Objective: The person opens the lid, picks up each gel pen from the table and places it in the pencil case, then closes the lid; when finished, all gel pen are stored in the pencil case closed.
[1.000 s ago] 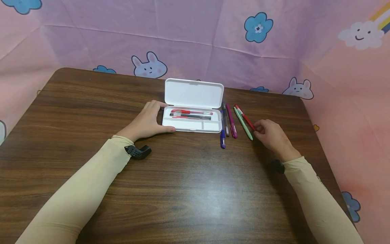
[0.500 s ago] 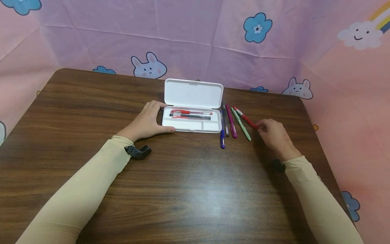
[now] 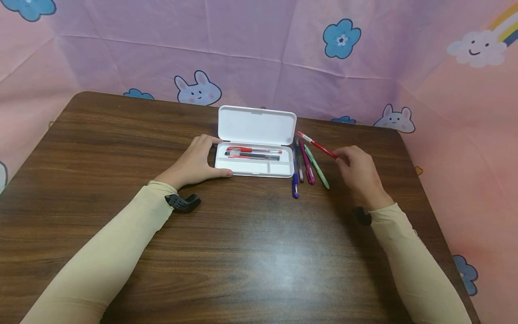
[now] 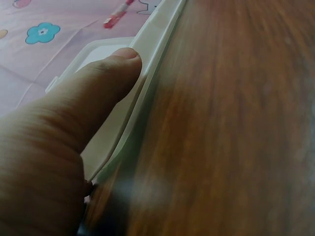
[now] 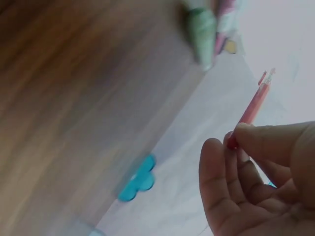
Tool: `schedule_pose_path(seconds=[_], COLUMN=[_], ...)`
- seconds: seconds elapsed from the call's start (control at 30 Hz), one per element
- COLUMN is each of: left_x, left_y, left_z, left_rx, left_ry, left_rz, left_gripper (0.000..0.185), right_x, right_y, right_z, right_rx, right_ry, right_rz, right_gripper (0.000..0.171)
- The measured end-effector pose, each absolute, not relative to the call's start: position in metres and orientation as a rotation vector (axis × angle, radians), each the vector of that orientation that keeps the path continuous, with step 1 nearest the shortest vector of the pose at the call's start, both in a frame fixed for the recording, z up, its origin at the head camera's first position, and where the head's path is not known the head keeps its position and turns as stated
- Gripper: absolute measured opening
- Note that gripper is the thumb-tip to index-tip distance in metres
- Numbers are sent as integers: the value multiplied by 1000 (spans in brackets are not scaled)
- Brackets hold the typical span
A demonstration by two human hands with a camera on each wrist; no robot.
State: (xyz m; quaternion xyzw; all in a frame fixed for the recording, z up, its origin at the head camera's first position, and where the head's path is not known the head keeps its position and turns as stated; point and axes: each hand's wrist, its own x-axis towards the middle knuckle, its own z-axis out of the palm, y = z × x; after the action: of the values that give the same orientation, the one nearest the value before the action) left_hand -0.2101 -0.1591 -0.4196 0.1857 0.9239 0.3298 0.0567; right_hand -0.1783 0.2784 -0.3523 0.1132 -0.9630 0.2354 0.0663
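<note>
A white pencil case (image 3: 243,172) lies with its lid (image 3: 256,126) raised. In its long compartment are a red pen (image 3: 238,149) and a black pen (image 3: 259,156). My left hand (image 3: 193,163) grips the case's left end, and in the left wrist view the thumb (image 4: 106,81) lies along its front wall. My right hand (image 3: 359,173) pinches the end of another red pen (image 3: 317,145), tilted up off the table; the right wrist view shows this pen (image 5: 255,104) between thumb and fingertips. Under its far part lie a green pen (image 3: 317,167) and a magenta pen (image 3: 307,164).
A blue pen (image 3: 295,184) and a dark grey pen (image 3: 300,164) lie close against the case's right side. The wooden table (image 3: 226,252) ends at a patterned cloth (image 3: 251,58) behind and to the right.
My right hand has lifted the red pen off the table, moving slightly up and left. The green pen has shifted left towards the magenta one. My left hand stays on the case.
</note>
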Motion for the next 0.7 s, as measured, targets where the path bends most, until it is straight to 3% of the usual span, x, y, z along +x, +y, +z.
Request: schedule_pose_path(seconds=[0.7], left_x=[-213], left_y=[-160], left_z=[-423], left_rx=[573], left_ry=[2800], left_rz=[1014], left_gripper=[109], right_x=[-201], right_y=[178], right_z=[-339], right_rx=[546], right_ry=[-2714], right_rz=[975], right_gripper=[18])
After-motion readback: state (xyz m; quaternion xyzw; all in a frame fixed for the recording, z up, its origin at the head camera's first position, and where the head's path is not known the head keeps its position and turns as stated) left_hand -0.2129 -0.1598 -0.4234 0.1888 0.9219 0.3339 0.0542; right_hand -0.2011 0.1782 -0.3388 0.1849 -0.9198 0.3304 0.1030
